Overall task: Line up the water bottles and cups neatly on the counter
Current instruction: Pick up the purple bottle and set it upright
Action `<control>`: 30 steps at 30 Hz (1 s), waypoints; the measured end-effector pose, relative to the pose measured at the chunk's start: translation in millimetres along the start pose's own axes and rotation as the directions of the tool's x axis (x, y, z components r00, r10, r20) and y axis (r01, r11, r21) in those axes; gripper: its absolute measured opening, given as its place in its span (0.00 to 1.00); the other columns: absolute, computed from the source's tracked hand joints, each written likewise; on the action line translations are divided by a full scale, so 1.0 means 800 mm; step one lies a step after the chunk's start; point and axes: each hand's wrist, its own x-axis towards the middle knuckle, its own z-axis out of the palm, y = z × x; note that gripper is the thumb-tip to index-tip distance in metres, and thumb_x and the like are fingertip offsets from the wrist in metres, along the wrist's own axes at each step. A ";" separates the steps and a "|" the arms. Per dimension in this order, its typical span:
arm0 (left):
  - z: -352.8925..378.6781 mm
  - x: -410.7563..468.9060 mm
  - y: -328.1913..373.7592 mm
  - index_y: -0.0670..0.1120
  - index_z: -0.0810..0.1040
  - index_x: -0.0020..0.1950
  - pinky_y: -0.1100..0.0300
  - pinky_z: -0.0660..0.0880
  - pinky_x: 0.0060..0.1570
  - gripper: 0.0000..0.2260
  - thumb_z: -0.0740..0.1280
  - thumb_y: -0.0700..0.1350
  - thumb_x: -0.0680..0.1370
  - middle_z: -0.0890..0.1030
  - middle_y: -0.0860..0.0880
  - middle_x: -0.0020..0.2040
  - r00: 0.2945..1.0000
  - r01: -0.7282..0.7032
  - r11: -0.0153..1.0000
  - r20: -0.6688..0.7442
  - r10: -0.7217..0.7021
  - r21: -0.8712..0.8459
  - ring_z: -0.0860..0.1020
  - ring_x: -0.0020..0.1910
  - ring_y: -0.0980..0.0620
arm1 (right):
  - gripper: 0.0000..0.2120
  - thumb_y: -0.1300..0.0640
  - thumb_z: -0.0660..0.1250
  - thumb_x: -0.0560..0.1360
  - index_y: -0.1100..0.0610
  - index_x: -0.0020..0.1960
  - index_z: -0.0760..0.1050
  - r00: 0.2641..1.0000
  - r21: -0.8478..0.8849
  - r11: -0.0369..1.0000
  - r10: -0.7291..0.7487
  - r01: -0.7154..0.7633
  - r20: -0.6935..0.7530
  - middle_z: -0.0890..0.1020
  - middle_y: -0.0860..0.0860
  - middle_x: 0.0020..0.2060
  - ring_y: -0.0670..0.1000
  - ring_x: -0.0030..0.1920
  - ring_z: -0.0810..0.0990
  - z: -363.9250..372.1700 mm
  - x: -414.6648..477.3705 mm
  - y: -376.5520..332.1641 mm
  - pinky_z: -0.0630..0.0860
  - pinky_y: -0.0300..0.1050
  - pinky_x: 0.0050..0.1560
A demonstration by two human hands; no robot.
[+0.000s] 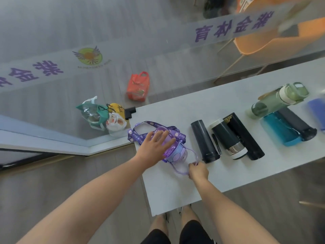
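Observation:
A purple bottle with a printed purple strap lies at the left end of the white counter. My left hand rests flat on top of it, fingers spread. My right hand pinches the bottle's thin lilac handle loop near the counter's front. To the right lie a dark grey flask, a black cup with a steel band, a tall black flask, a blue bottle, another dark flask and a green bottle.
A glass wall with purple lettering stands behind the counter. Beyond it on the floor sit a red bag and a cluster of green, yellow and white bags. An orange chair is at the back right. A blue object shows at the right edge.

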 end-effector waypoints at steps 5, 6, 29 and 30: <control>-0.012 -0.022 -0.011 0.51 0.61 0.76 0.43 0.68 0.64 0.34 0.70 0.58 0.74 0.64 0.41 0.75 0.994 0.108 0.990 0.024 -0.106 -0.093 0.66 0.69 0.38 | 0.07 0.63 0.61 0.74 0.62 0.41 0.77 0.987 0.008 0.987 -0.162 0.162 -0.013 0.84 0.54 0.30 0.59 0.38 0.87 -0.031 -0.041 -0.053 0.84 0.58 0.48; -0.014 -0.027 -0.013 0.51 0.61 0.76 0.43 0.69 0.63 0.33 0.69 0.58 0.74 0.64 0.41 0.75 0.990 0.138 0.983 0.028 -0.135 -0.122 0.66 0.69 0.38 | 0.08 0.62 0.61 0.73 0.62 0.40 0.78 0.971 -0.062 0.970 -0.237 0.236 -0.009 0.85 0.53 0.30 0.59 0.37 0.86 -0.040 -0.049 -0.068 0.84 0.57 0.48; -0.020 -0.068 -0.007 0.55 0.50 0.79 0.49 0.75 0.61 0.34 0.65 0.54 0.78 0.50 0.55 0.80 0.814 0.564 0.618 0.243 -0.527 -0.548 0.63 0.73 0.46 | 0.17 0.67 0.65 0.73 0.57 0.61 0.74 0.321 -0.654 -0.320 -0.673 0.685 0.666 0.80 0.57 0.57 0.63 0.55 0.81 -0.010 -0.138 -0.324 0.74 0.52 0.47; -0.021 -0.068 -0.006 0.55 0.51 0.78 0.49 0.75 0.61 0.33 0.65 0.54 0.78 0.51 0.55 0.80 0.810 0.569 0.622 0.239 -0.535 -0.538 0.64 0.73 0.46 | 0.16 0.66 0.64 0.74 0.58 0.61 0.74 0.318 -0.638 -0.307 -0.667 0.706 0.674 0.80 0.57 0.57 0.63 0.55 0.80 -0.012 -0.135 -0.322 0.75 0.53 0.48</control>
